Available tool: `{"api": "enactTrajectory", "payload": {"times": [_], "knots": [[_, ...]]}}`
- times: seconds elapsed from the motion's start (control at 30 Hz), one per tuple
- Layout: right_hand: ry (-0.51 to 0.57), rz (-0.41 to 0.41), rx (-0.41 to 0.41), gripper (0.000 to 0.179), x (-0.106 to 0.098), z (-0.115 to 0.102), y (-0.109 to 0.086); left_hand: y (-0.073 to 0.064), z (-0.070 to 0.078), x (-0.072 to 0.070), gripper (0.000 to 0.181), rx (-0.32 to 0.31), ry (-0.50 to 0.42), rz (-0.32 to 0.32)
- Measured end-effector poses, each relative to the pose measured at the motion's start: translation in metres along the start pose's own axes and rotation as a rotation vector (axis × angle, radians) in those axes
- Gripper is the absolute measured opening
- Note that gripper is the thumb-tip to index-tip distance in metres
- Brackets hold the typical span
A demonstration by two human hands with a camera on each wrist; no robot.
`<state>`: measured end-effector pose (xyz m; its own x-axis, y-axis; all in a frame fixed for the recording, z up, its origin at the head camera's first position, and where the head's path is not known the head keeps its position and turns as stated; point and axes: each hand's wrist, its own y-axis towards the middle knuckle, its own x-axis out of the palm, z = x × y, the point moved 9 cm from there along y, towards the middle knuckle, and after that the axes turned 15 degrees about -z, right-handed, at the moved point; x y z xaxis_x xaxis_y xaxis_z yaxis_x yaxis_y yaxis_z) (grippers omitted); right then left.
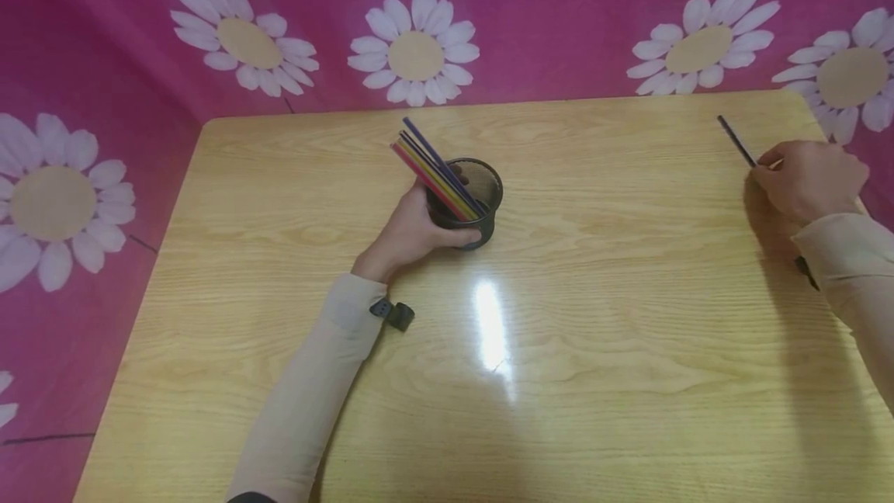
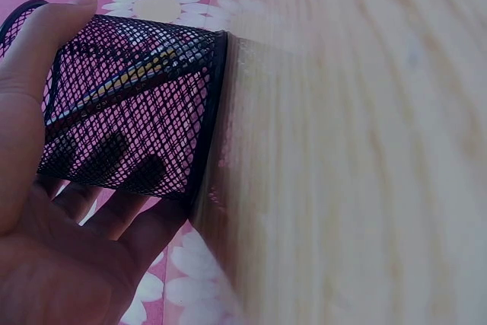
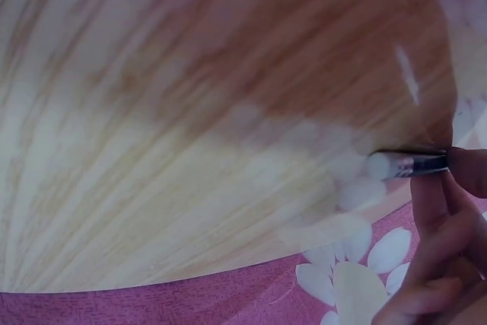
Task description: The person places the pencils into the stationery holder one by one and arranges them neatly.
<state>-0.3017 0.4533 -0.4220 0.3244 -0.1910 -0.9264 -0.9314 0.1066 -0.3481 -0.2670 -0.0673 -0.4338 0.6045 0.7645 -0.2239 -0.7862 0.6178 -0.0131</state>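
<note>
My left hand grips a black mesh pencil cup near the middle of the table. Its thumb lies on the near side and the fingers wrap round the far side. Several coloured pencils, among them red, yellow and blue ones, lean to the left inside the cup. In the left wrist view the mesh cup has its base at the tabletop, with fingers showing through the mesh. Over at the table's right side, my right hand pinches a dark pencil between thumb and fingers, close over the wood.
A wood-grain table fills most of the head view, with a bright light reflection in front of the cup. Behind it and to the left hangs a magenta cloth with large white daisies.
</note>
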Motion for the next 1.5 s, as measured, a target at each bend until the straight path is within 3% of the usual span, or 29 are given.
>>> {"api": "enactTrajectory", "payload": {"times": [0.4, 0.63, 0.8, 1.13, 1.5], "knots": [[0.01, 0.024, -0.033, 0.034, -0.002, -0.016, -0.004, 0.0, -0.001, 0.001, 0.094, -0.008, -0.015, -0.002], [0.042, 0.054, -0.072, 0.037, -0.005, -0.04, -0.009, 0.0, 0.001, 0.0, 0.094, -0.006, 0.0, -0.001], [0.085, 0.016, -0.1, 0.043, -0.003, -0.058, -0.015, 0.001, 0.001, 0.0, 0.094, -0.01, 0.006, -0.005], [0.085, 0.075, -0.203, 0.035, -0.006, -0.096, -0.024, 0.001, 0.0, 0.0, 0.095, -0.012, 0.004, -0.004], [0.101, 0.078, -0.28, 0.031, -0.002, -0.132, -0.036, 0.0, 0.001, 0.0, 0.095, -0.008, 0.009, -0.006]]}}
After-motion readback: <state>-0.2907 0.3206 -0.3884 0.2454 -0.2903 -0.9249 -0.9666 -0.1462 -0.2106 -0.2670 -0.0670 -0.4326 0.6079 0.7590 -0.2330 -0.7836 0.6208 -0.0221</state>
